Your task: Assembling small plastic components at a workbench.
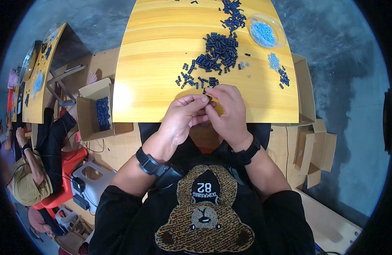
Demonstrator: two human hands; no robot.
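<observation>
Above the near edge of the yellow wood-grain table (149,76), my left hand (183,112) and my right hand (228,114) meet with fingertips pinched together. Between them is a small dark piece (210,98), mostly covered by the fingers. It looks like one of the short black cylindrical parts, but its exact kind cannot be made out. Just beyond my fingers lie several loose black parts (187,80), and behind these a large heap of the same black parts (221,50) stretches toward the far edge.
At the right, a clear round bowl (282,37) holds small light-blue pieces (263,34). Nearer are a little pile of pale-blue pieces (273,61) and some black parts (284,78). Cardboard boxes (86,121) flank the table. At far left a person (32,178) sits by another table (36,102).
</observation>
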